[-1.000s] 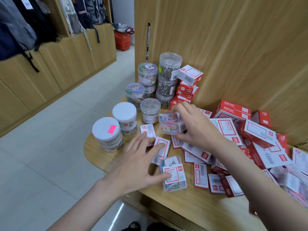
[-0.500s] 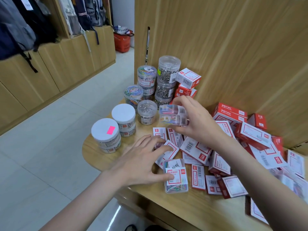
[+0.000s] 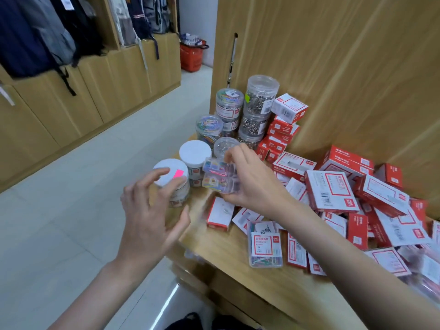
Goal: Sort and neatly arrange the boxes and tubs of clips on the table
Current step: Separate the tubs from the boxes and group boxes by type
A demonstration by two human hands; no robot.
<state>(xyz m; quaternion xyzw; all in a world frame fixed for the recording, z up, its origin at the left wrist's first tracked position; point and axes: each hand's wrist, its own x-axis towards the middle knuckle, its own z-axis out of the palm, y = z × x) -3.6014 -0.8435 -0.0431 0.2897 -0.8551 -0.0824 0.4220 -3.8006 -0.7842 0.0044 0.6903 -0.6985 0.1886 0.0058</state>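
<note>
My left hand (image 3: 152,210), nearest, hovers with fingers spread and curved, holding nothing, just before the white-lidded tub (image 3: 175,184) with the pink sticker. Beyond and to its right, my right hand (image 3: 250,179) grips two stacked clear clip boxes (image 3: 220,176), long axes running left to right, held above the table (image 3: 238,256) beside the second white-lidded tub (image 3: 194,156). Farther back stand the stacked clear tubs (image 3: 256,110). The free left hand is judged nearer the white tubs.

Right hand (image 3: 252,184) carried clear clip boxes (image 3: 220,176) leftward; left hand (image 3: 150,210) lifted off table.
</note>
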